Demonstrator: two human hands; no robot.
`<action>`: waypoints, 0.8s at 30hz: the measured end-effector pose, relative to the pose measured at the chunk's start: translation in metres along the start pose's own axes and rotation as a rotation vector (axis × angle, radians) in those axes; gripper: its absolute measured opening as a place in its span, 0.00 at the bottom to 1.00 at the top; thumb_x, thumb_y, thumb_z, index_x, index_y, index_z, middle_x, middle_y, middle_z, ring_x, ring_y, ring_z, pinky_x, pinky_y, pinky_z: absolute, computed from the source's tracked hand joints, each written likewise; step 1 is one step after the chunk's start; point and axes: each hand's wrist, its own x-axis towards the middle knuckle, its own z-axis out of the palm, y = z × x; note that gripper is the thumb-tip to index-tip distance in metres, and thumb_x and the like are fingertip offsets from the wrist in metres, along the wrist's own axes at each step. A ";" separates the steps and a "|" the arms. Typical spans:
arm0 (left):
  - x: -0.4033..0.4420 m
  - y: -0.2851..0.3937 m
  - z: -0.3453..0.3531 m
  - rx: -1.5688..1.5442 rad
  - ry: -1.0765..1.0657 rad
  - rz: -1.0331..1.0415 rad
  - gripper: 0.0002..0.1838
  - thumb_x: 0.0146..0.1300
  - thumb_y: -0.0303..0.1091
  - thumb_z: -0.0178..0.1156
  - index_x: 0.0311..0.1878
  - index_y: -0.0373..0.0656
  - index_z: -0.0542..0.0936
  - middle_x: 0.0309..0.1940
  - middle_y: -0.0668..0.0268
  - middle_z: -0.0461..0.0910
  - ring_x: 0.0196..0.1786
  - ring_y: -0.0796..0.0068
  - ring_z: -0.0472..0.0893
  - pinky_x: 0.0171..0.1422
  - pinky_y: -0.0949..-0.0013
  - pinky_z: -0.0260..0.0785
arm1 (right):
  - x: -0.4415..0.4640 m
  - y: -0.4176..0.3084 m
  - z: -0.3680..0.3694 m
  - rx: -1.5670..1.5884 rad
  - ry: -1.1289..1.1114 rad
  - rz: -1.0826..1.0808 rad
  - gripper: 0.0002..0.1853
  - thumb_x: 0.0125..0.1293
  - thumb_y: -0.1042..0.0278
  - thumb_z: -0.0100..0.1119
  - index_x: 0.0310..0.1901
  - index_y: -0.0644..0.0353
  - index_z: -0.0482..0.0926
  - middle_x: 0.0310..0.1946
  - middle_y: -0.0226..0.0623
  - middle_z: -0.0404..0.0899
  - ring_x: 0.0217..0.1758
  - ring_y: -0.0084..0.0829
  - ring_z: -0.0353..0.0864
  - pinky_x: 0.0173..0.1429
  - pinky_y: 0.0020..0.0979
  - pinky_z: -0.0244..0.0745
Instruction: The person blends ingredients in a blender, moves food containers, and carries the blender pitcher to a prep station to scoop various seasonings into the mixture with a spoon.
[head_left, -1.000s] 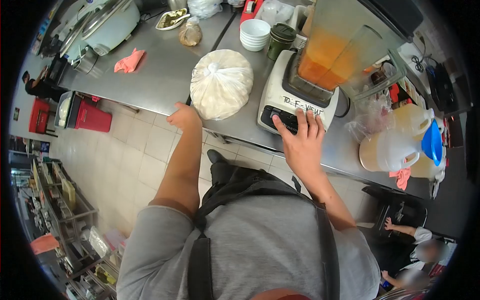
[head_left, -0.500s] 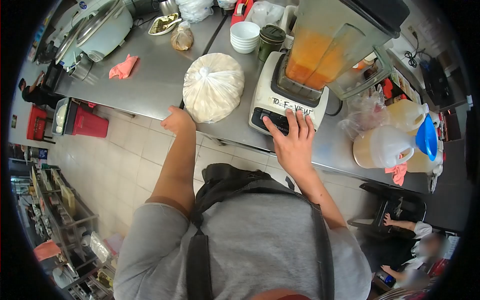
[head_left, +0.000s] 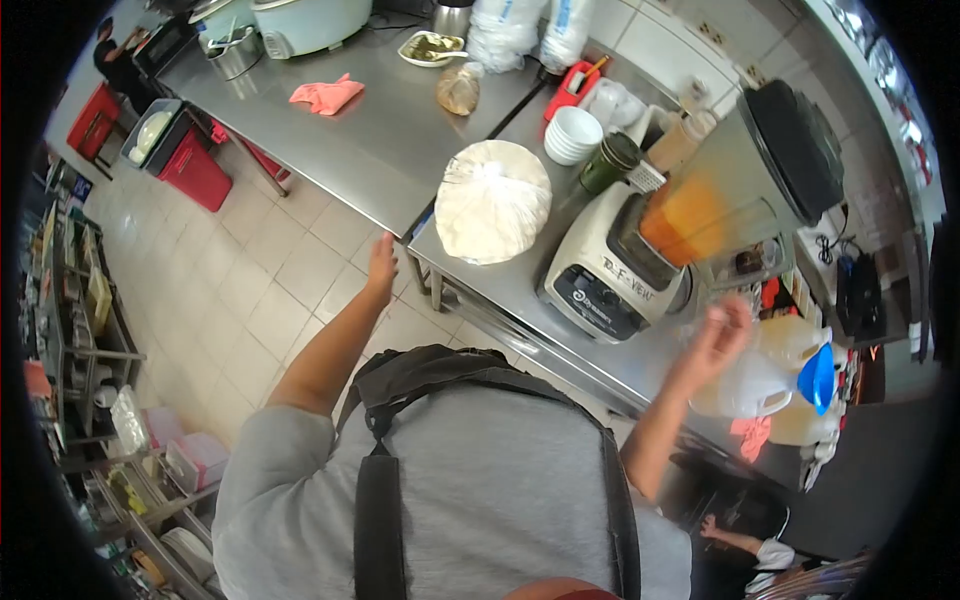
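One white-based blender with a clear jar and black lid (head_left: 632,262) stands right of centre on the grey steel worktop (head_left: 400,150), holding orange contents (head_left: 685,220). Its jar should be stiff, smooth and top-heavy, best held by the handle with support beneath; the base is probably weighty (and steadier left standing). The right hand (head_left: 720,345) is beside it, before translucent plastic jugs (head_left: 740,385), at least two; its fingers are blurred, so I cannot tell whether they grip anything. The left hand (head_left: 383,268), near the worktop's front edge left of centre, has its fingers loose and empty. Outward: one round plastic bag of pale filling (head_left: 493,205), one dark green lidded canister (head_left: 610,163), one stack of white bowls (head_left: 573,137), one blue funnel (head_left: 817,380), two pink cloths (head_left: 327,95).
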 end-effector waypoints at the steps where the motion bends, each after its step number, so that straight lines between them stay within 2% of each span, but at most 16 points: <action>1: 0.000 -0.015 -0.038 0.064 -0.145 -0.043 0.37 0.61 0.65 0.46 0.57 0.39 0.70 0.52 0.58 0.72 0.50 0.65 0.73 0.47 0.64 0.66 | 0.017 -0.007 -0.002 -0.034 0.167 -0.057 0.16 0.67 0.69 0.52 0.54 0.66 0.71 0.47 0.37 0.74 0.51 0.29 0.72 0.58 0.33 0.67; 2: 0.005 -0.040 -0.080 0.125 -0.291 -0.084 0.37 0.61 0.67 0.45 0.58 0.43 0.72 0.53 0.61 0.73 0.49 0.67 0.73 0.50 0.65 0.66 | 0.034 -0.008 -0.006 0.053 0.160 -0.024 0.17 0.68 0.65 0.50 0.54 0.65 0.70 0.45 0.37 0.75 0.49 0.30 0.73 0.57 0.32 0.68; 3: 0.005 -0.070 -0.115 0.257 -0.142 -0.090 0.33 0.64 0.65 0.44 0.51 0.42 0.78 0.49 0.63 0.77 0.47 0.70 0.75 0.47 0.65 0.67 | 0.051 -0.007 -0.009 0.141 0.150 0.009 0.18 0.69 0.61 0.49 0.54 0.65 0.69 0.42 0.37 0.76 0.47 0.30 0.74 0.55 0.32 0.69; 4: 0.001 -0.105 -0.160 0.439 -0.074 -0.025 0.31 0.62 0.59 0.50 0.50 0.36 0.77 0.46 0.57 0.79 0.45 0.63 0.78 0.46 0.62 0.69 | 0.066 0.000 -0.016 0.154 0.128 -0.007 0.18 0.69 0.61 0.49 0.54 0.65 0.69 0.42 0.37 0.76 0.47 0.30 0.74 0.55 0.32 0.69; 5: -0.010 -0.124 -0.211 0.877 -0.136 0.052 0.29 0.62 0.53 0.54 0.50 0.33 0.76 0.43 0.50 0.80 0.48 0.55 0.78 0.51 0.60 0.70 | 0.079 0.009 -0.024 0.313 -0.068 0.057 0.19 0.69 0.56 0.48 0.51 0.65 0.71 0.40 0.37 0.76 0.45 0.30 0.74 0.51 0.31 0.69; 6: -0.021 -0.156 -0.261 1.152 -0.117 -0.181 0.25 0.61 0.49 0.56 0.49 0.33 0.76 0.45 0.45 0.78 0.50 0.51 0.77 0.52 0.58 0.70 | 0.087 0.010 -0.024 0.465 -0.274 0.123 0.21 0.69 0.52 0.48 0.49 0.65 0.72 0.39 0.37 0.76 0.43 0.30 0.75 0.48 0.30 0.69; 8: -0.066 -0.223 -0.349 1.299 0.124 -0.318 0.22 0.61 0.46 0.57 0.45 0.34 0.79 0.46 0.49 0.79 0.50 0.51 0.78 0.54 0.57 0.70 | 0.095 -0.010 -0.004 0.355 -0.265 0.107 0.23 0.67 0.47 0.51 0.45 0.64 0.74 0.33 0.36 0.76 0.36 0.29 0.73 0.43 0.28 0.67; 9: -0.086 -0.225 -0.373 1.332 0.073 -0.558 0.18 0.61 0.43 0.56 0.43 0.35 0.81 0.46 0.51 0.79 0.50 0.53 0.78 0.53 0.58 0.70 | 0.095 -0.027 0.010 0.439 -0.172 0.227 0.22 0.66 0.46 0.53 0.40 0.62 0.74 0.29 0.33 0.73 0.32 0.27 0.71 0.39 0.27 0.65; 10: -0.102 -0.257 -0.399 1.125 0.235 -0.611 0.14 0.59 0.39 0.54 0.36 0.35 0.79 0.38 0.50 0.79 0.41 0.54 0.79 0.44 0.56 0.70 | 0.096 -0.039 0.022 0.518 -0.080 0.354 0.21 0.65 0.46 0.54 0.35 0.60 0.74 0.24 0.30 0.70 0.28 0.24 0.68 0.36 0.26 0.64; 12: -0.133 -0.309 -0.446 0.685 0.595 -0.611 0.10 0.54 0.31 0.52 0.22 0.35 0.76 0.22 0.49 0.78 0.25 0.56 0.81 0.26 0.52 0.70 | 0.105 -0.040 0.032 0.471 0.009 0.375 0.21 0.63 0.47 0.58 0.25 0.55 0.68 0.17 0.24 0.61 0.21 0.19 0.57 0.27 0.23 0.57; 13: -0.155 -0.287 -0.430 0.291 0.776 -0.705 0.12 0.54 0.31 0.50 0.18 0.37 0.70 0.13 0.56 0.70 0.16 0.61 0.75 0.16 0.54 0.64 | 0.111 -0.031 0.029 0.549 -0.054 0.394 0.24 0.62 0.48 0.61 0.19 0.51 0.60 0.15 0.21 0.54 0.17 0.17 0.49 0.21 0.23 0.47; 18: -0.169 -0.375 -0.432 0.424 0.601 -0.581 0.09 0.54 0.32 0.51 0.23 0.38 0.71 0.15 0.60 0.69 0.13 0.65 0.70 0.14 0.61 0.61 | 0.116 -0.036 0.048 0.313 0.285 0.374 0.27 0.55 0.45 0.67 0.15 0.48 0.60 0.11 0.20 0.50 0.14 0.18 0.50 0.19 0.25 0.45; 19: -0.169 -0.388 -0.430 0.431 0.547 -0.579 0.08 0.55 0.34 0.52 0.27 0.38 0.72 0.17 0.60 0.71 0.13 0.66 0.70 0.14 0.61 0.61 | 0.124 -0.036 0.045 0.260 0.238 0.354 0.21 0.57 0.47 0.65 0.19 0.51 0.69 0.12 0.23 0.55 0.16 0.21 0.55 0.23 0.27 0.52; 20: -0.171 -0.368 -0.417 0.315 0.536 -0.644 0.09 0.55 0.35 0.53 0.27 0.38 0.73 0.17 0.61 0.71 0.14 0.67 0.71 0.14 0.61 0.61 | 0.132 -0.035 0.042 0.202 0.196 0.336 0.18 0.60 0.50 0.63 0.23 0.55 0.78 0.12 0.26 0.61 0.19 0.24 0.60 0.26 0.30 0.59; 21: -0.175 -0.337 -0.400 0.204 0.529 -0.711 0.09 0.56 0.35 0.54 0.27 0.39 0.74 0.17 0.61 0.71 0.14 0.68 0.72 0.15 0.62 0.62 | 0.140 -0.035 0.043 0.217 0.158 0.332 0.18 0.60 0.50 0.63 0.23 0.55 0.78 0.12 0.26 0.61 0.19 0.24 0.60 0.26 0.30 0.59; 24: -0.166 -0.287 -0.393 0.338 0.362 -0.693 0.14 0.54 0.37 0.60 0.37 0.35 0.80 0.28 0.52 0.80 0.25 0.60 0.79 0.29 0.56 0.72 | 0.161 -0.046 0.059 0.149 0.375 0.116 0.24 0.53 0.46 0.69 0.18 0.57 0.72 0.11 0.24 0.58 0.14 0.20 0.53 0.19 0.26 0.46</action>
